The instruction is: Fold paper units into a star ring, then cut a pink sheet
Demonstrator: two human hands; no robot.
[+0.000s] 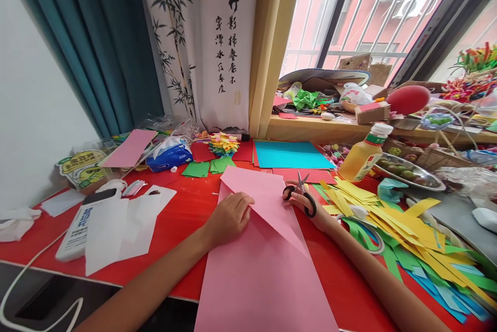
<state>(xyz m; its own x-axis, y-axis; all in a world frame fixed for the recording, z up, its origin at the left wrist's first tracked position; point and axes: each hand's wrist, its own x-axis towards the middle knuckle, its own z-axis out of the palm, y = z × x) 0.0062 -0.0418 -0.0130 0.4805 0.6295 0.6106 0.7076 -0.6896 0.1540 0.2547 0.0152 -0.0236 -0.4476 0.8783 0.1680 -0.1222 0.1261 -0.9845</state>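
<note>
A long sheet of pink paper (267,290) lies on the red table and hangs toward me over its front edge. Its far part is raised or folded, with a slanting edge running down to the right. My left hand (232,218) is closed on that paper near its middle, fingers curled at the slanting edge. At the sheet's right edge is my right hand (306,207), with black-handled scissors (301,187) hooked on its fingers, blades apart and pointing away from me. The right fingertips touch or nearly touch the paper's edge.
Yellow, green and blue paper strips (411,239) heap on the right, beside a bottle (365,153) and a metal dish (435,183). Blue card (291,155) lies at the back. Tissues (170,155) and white sheets (130,231) are on the left of the red table (180,213).
</note>
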